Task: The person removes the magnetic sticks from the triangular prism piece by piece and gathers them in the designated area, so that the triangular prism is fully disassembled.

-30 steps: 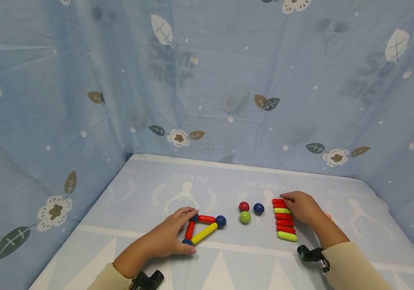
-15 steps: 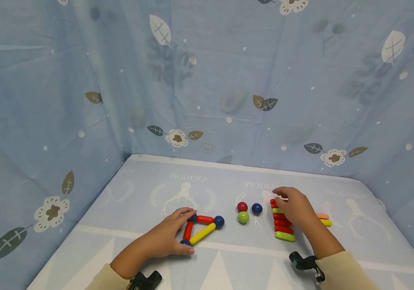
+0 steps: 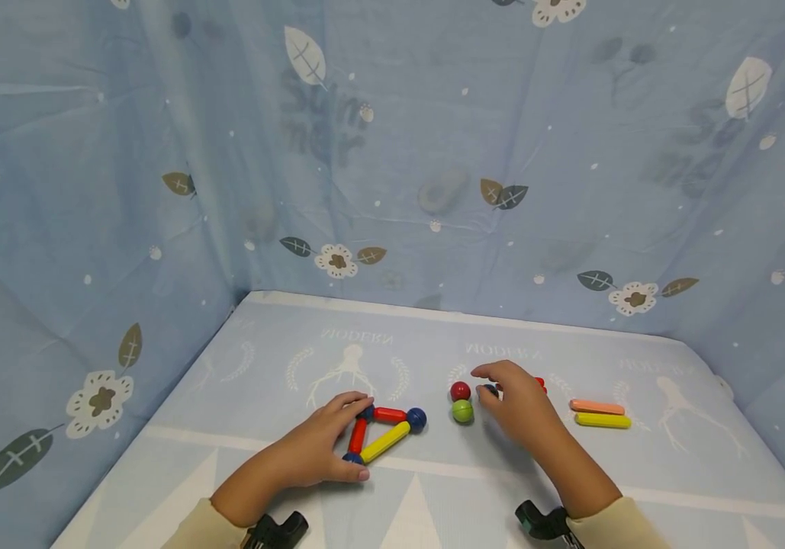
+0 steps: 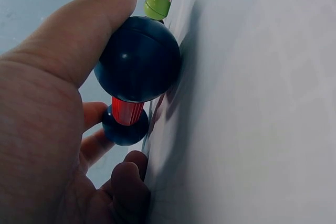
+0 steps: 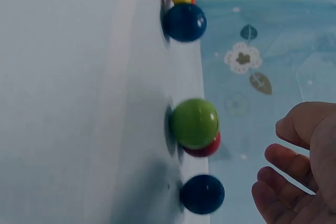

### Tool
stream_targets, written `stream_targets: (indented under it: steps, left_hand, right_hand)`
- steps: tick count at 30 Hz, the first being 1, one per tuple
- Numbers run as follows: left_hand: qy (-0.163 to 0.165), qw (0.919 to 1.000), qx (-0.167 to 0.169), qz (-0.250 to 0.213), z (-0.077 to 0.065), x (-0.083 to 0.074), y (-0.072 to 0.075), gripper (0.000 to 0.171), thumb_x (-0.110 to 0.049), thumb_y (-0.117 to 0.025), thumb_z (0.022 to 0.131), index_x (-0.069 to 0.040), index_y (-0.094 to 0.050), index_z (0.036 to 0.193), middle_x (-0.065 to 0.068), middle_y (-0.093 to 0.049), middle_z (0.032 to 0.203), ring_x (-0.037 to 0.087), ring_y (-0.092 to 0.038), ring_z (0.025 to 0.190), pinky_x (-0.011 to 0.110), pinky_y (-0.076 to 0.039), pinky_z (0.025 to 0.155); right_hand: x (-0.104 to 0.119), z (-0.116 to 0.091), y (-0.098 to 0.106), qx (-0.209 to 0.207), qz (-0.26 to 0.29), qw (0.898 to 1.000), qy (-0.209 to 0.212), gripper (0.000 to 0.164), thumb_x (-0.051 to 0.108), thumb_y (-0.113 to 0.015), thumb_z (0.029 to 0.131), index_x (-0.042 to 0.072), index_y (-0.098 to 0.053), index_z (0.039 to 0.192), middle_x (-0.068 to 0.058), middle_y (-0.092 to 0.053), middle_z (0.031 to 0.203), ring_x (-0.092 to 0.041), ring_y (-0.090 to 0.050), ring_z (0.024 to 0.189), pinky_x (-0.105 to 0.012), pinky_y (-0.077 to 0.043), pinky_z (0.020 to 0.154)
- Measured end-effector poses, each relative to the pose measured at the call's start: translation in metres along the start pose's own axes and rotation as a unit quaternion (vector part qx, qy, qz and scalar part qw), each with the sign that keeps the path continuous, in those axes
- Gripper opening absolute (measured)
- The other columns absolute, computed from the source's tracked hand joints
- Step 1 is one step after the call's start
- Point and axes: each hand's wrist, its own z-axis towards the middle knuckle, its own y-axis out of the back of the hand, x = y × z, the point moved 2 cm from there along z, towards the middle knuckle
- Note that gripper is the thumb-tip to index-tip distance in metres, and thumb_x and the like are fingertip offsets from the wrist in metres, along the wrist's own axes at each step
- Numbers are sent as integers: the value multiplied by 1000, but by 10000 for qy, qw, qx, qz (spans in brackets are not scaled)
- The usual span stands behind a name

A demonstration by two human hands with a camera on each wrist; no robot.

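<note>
In the head view my left hand [image 3: 323, 446] holds a flat triangle of magnetic rods and balls on the table, thumb at the near corner and fingers at the far one. Two red rods [image 3: 389, 415] and a longer yellow rod [image 3: 385, 442] join its blue corner balls [image 3: 416, 420]. The left wrist view has my thumb against a large blue ball [image 4: 139, 59]. My right hand [image 3: 519, 404], fingers spread and holding nothing, hovers by a loose blue ball [image 5: 202, 194], partly covering it in the head view. Beside that ball sit a green ball [image 3: 462, 412] and a red ball [image 3: 460, 391].
Behind my right hand, a row of rods is mostly hidden, with one red rod end [image 3: 541, 384] showing. Farther right lie an orange rod [image 3: 598, 407] and a yellow rod [image 3: 603, 420]. A patterned blue curtain [image 3: 392, 152] rises behind the table.
My right hand has lifted off the row of red and green rods and moved left to the loose blue ball. The left hand stays on the triangle.
</note>
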Motion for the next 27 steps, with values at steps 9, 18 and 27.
stream_targets:
  steps: [9, 18, 27]
  left_hand:
    - [-12, 10000, 25, -46, 0, -1, 0, 108, -62, -88, 75, -28, -36, 164, -3, -29, 168, 34, -41, 147, 69, -42, 112]
    - [-14, 10000, 11, -62, -1, 0, 0, 108, -61, -88, 76, -28, -36, 164, -3, -29, 168, 34, -40, 147, 70, -41, 113]
    - [19, 10000, -12, -38, 0, -2, 0, 108, -62, -88, 75, -29, -36, 164, -3, -29, 168, 35, -40, 147, 71, -41, 112]
  right_hand:
    - [21, -5, -22, 51, 116, 9998, 131, 29, 19, -79, 93, 19, -77, 122, -1, -70, 121, -22, -65, 111, -43, -62, 94]
    - [36, -11, -35, 224, 220, 9984, 472, 27, 18, -78, 94, 21, -77, 121, 3, -71, 119, -15, -65, 102, -39, -62, 92]
    - [48, -15, -47, 837, 480, 9932, 659, 30, 21, -77, 95, 20, -75, 125, 3, -70, 123, -19, -68, 107, -39, -63, 89]
